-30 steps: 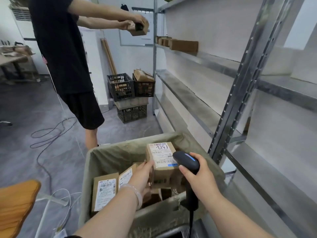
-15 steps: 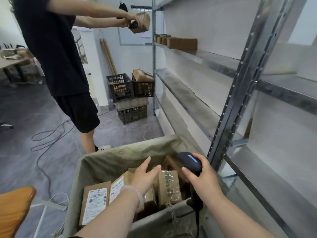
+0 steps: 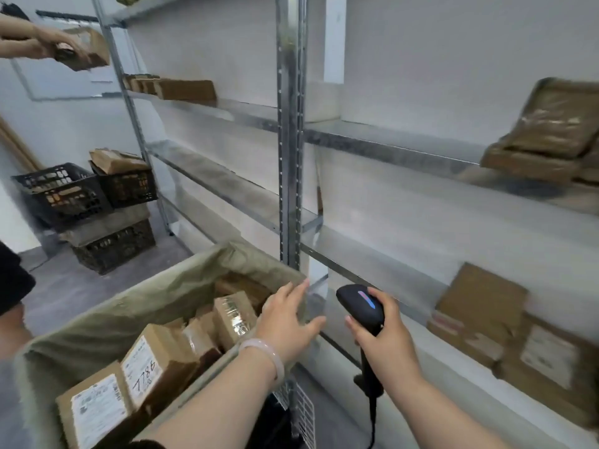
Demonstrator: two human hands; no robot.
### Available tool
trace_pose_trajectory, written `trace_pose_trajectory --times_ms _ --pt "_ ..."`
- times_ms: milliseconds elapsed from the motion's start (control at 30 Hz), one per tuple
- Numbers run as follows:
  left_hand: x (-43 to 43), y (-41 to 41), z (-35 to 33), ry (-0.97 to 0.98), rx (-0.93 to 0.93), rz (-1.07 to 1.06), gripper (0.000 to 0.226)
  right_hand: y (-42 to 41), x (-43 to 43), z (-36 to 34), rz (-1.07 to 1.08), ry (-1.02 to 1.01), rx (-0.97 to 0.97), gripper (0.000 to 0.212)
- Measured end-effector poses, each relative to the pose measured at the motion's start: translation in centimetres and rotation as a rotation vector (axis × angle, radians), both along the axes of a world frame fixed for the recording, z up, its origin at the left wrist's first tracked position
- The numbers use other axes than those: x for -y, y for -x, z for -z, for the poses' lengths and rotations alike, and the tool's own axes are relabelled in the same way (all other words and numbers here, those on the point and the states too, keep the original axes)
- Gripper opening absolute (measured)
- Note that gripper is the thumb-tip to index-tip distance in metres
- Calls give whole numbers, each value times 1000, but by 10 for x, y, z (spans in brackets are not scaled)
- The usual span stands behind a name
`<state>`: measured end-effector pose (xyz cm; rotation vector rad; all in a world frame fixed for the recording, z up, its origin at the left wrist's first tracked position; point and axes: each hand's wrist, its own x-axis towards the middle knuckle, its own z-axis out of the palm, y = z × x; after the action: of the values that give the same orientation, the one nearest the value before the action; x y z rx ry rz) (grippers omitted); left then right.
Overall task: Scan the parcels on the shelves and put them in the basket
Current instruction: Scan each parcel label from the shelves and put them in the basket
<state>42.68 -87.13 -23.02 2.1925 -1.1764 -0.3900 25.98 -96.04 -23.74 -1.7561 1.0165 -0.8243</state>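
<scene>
holding nothing, the left hand [image 3: 285,322] hovers with its fingers spread and nearly straight, just over the near right corner of the basket [image 3: 155,296], a pale bracelet [image 3: 269,351] on its wrist. just to its right, the right hand [image 3: 385,341] is wrapped round the grip of a black scanner [image 3: 359,303], whose head points up and away toward the shelving, with a cable trailing down under the wrist. below and left of the left hand, the lined basket already holds a heap of labelled parcels [image 3: 155,367], so a good part of the job looks done. between and beyond the two hands stands a metal shelf upright [image 3: 290,124]. right of the right hand, at about its level, some lower parcels [image 3: 479,309] lie on a shelf, blurred; well above them sit the upper parcels [image 3: 547,131], stacked. far up and left of the left hand a row of far parcels [image 3: 181,89] waits on another shelf, where another person's hands [image 3: 55,48] hold a box. by this reading, at least three groups remain to scan and drop in, the lower parcels being nearest
</scene>
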Motion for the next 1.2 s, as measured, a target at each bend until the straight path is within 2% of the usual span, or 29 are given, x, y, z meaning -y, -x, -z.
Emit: trace_pose_trajectory --times_ms 100,367,633,833,967,1200 --pt "16 57 -8 -22 96 150 80 61 -4 -2 113 22 -19 57" --pt "68 207 -26 14 99 512 79 215 -8 -11 433 64 5 58" --pt "123 340 -21 -13 44 694 77 347 15 -7 642 56 -13 54" --pt "177 431 -23 -56 -38 708 74 446 68 -12 724 47 -2 49" --pt "221 462 -15 -46 -132 571 80 488 113 -15 717 12 -6 44" --pt "267 492 -3 -98 -190 382 67 507 185 -9 577 -101 14 45"
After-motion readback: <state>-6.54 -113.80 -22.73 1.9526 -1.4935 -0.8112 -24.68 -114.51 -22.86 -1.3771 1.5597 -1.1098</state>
